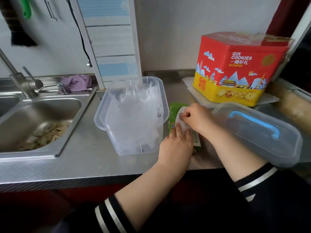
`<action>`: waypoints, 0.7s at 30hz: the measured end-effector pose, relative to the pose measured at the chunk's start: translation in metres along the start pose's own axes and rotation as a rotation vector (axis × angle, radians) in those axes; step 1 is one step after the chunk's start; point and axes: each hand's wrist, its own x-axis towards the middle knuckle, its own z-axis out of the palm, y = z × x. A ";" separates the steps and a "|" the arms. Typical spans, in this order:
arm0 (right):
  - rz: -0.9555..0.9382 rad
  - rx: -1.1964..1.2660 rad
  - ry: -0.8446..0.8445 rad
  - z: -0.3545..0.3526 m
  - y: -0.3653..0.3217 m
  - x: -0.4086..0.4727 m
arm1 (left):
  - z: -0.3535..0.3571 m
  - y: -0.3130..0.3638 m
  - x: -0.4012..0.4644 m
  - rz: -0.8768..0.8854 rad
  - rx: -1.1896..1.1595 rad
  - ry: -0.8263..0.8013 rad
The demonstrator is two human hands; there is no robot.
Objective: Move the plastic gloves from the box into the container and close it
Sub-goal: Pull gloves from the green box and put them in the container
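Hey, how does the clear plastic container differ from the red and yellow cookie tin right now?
The container is see-through, while the cookie tin is opaque, printed red and yellow. The container stands open, with plastic gloves showing inside and its lid lying apart to the right; the cookie tin has its lid on. The container sits beside the sink; the cookie tin stands farther back on the right. Both rest upright on the steel counter.

Pretty soft, even daylight overall, nothing harsh. The brushed steel counter (80, 158) picks up a pale sheen along its front edge, and the stainless steel sink basin (50, 111) has mild glare on its rim. Shadows are weak and diffuse. Bottom of the frame goes quite dark. Wide-angle bending is obvious: the white tiled wall panel (111, 39) leans, edges look stretched and slightly smeared.
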 end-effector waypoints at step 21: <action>0.029 0.245 -0.072 -0.020 -0.003 -0.032 | -0.016 0.000 -0.003 0.091 -0.054 0.005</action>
